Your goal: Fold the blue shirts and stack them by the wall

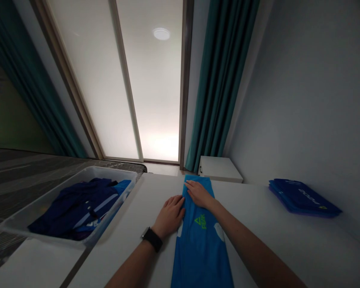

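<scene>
A blue shirt (199,248) with a green PEAK logo lies folded into a long narrow strip on the white table, running away from me. My right hand (198,193) rests flat on its far part, fingers stretched out. Along the strip's left edge lies my left hand (170,213), palm down, its fingertips touching the cloth and the table beside it. A dark watch is on the left wrist. The near end of the shirt runs out of the bottom of the view.
At the left stands a clear plastic bin (129,192) holding crumpled dark blue clothes (87,204). A stack of folded blue garments (303,198) lies at the right, by the wall. Beyond the white table (252,232) are a small white cabinet (219,168) and teal curtains (223,80).
</scene>
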Action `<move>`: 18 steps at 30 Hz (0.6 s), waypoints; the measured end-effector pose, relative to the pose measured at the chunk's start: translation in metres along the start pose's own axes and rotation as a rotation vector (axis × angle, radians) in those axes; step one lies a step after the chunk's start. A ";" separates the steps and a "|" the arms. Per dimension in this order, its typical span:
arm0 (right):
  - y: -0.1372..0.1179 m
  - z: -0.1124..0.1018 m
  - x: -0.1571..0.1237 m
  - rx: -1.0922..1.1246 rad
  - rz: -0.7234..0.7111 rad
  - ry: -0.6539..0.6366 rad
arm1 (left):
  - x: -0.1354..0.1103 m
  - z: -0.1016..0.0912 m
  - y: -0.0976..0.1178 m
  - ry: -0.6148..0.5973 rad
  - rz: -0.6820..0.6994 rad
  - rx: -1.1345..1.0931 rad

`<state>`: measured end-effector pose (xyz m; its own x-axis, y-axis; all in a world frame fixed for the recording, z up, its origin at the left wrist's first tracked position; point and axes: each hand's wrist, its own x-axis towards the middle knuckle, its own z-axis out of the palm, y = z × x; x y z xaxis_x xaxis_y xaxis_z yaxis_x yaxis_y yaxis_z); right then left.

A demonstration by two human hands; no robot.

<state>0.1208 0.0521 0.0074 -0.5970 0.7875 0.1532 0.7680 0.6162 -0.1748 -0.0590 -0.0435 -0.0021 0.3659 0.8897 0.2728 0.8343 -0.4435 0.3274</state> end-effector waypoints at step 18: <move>0.007 0.010 0.014 -0.027 0.129 -0.145 | -0.003 -0.011 0.009 -0.020 0.005 0.023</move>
<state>0.1155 0.0670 -0.0013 -0.5190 0.8547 -0.0108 0.8450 0.5111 -0.1575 -0.0576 -0.0511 0.0102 0.3786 0.8895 0.2560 0.8416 -0.4459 0.3046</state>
